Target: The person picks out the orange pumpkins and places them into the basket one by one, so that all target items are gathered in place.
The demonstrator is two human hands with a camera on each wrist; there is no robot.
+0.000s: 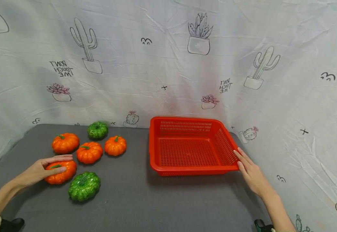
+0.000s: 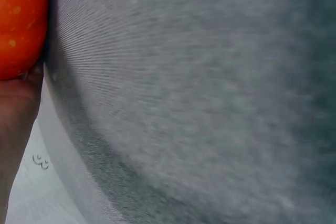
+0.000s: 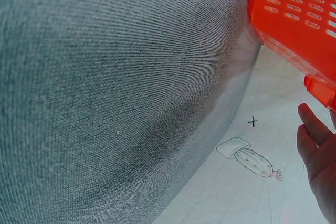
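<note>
In the head view my left hand point(image 1: 50, 167) holds the nearest orange pumpkin point(image 1: 69, 170), its thumb across the front and the fingers over the far side. Part of that orange pumpkin point(image 2: 21, 24) shows at the left wrist view's upper left corner. A green pumpkin point(image 1: 84, 187) lies just right of it. On the other side, my right hand point(image 1: 252, 174) rests with nearly straight fingers against the right rim of a red plastic basket point(image 1: 185, 169). Nothing lies inside the basket. The right wrist view shows the fingers point(image 3: 315, 127) beside the basket's edge point(image 3: 294, 35).
Behind the held pumpkin stand three more orange pumpkins, at left point(image 1: 65, 143), middle point(image 1: 89, 153) and right point(image 1: 115, 146). Another green pumpkin point(image 1: 97, 130) sits at the back. All rest on a grey cloth-covered table point(image 1: 122, 206). A cactus-printed white curtain point(image 1: 168, 64) hangs behind.
</note>
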